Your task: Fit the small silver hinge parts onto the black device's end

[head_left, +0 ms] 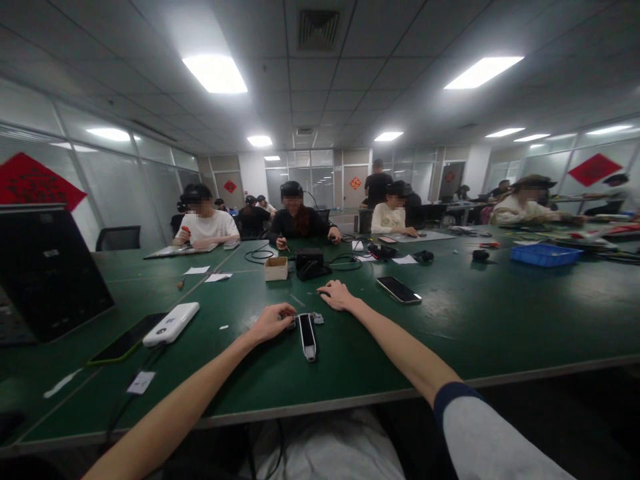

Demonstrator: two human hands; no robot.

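Observation:
A slim handheld device [307, 337], white-edged with a long dark face, lies on the green table in front of me. At its upper left, my left hand [273, 322] rests with curled fingers close around something small and greyish that I cannot make out. A small crumpled-looking grey piece [318, 319] sits by the device's upper right end. Beyond it, my right hand [336, 295] lies on the tabletop, fingers stretched out to the left, holding nothing visible. A dark-screened phone [399, 290] is to the right of this hand.
Left of me lie a white power bank [171, 324], a green-edged phone [129, 338] and a black panel [53, 267]. Ahead stand a small open box [276, 269] and a black device [310, 263] with cables. A blue tray [545, 254] is far right. Several people sit opposite.

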